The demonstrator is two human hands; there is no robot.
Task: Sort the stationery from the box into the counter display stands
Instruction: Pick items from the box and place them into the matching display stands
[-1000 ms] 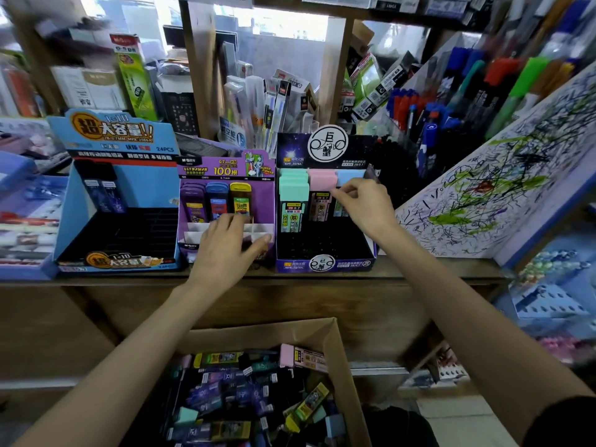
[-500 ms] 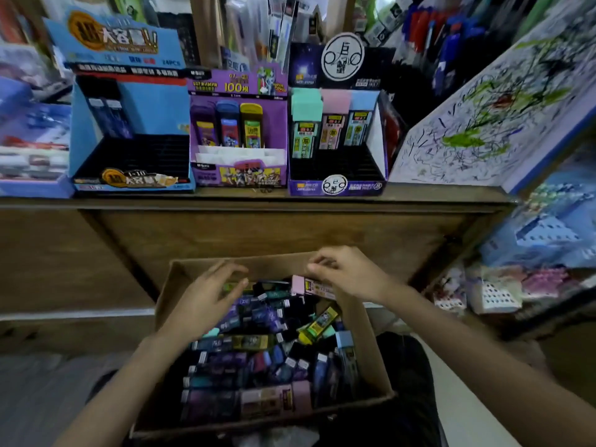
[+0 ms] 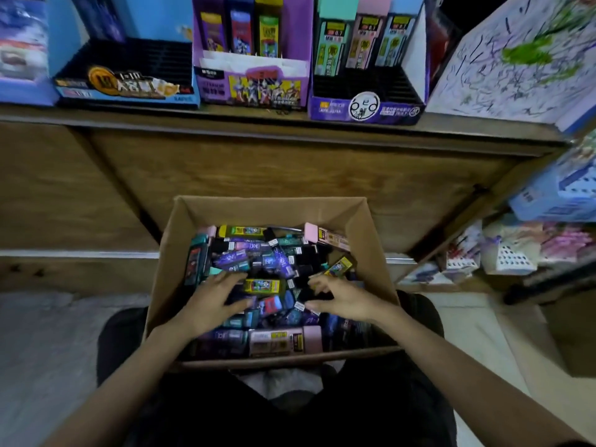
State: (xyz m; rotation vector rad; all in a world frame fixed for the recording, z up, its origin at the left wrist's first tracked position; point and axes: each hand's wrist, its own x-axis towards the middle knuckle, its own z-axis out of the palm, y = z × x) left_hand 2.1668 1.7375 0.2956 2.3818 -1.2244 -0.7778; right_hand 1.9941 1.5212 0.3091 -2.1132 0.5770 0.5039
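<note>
A person looks down at an open cardboard box [image 3: 271,211] resting on their lap. It is filled almost to the near rim with a jumble of small stationery packs [image 3: 245,256], mostly dark blue, purple and teal.

The left hand [image 3: 213,301] lies flat on the packs in the box's near-left part, fingers spread and thumb held out to the side. Its fingertips are just beside a yellow pack [image 3: 261,285] at the box's middle. The right hand [image 3: 342,298] is in the box's near-right part, close to the right wall. Its fingers are bent, tips down among dark packs, and its thumb points left. Whether it pinches a pack cannot be told. A strip of packs shows between the two hands.

A large pink pack [image 3: 283,340] lies along the box's near wall. Another pink pack [image 3: 325,235] leans in the far-right corner.

Beyond the box's far rim rises a bare wood panel [image 3: 290,175], topped by the counter edge [image 3: 290,124]. Three stands sit side by side along that edge, above the box:
- Far left, a blue stand [image 3: 125,88] with open black slots.
- Straight above, a purple stand [image 3: 251,88] with packs upright at its back.
- Far right, a dark stand [image 3: 367,108] with teal, pink and blue packs at the back and open slots in front.

Right of the stands leans a scribbled board [image 3: 516,75].
</note>
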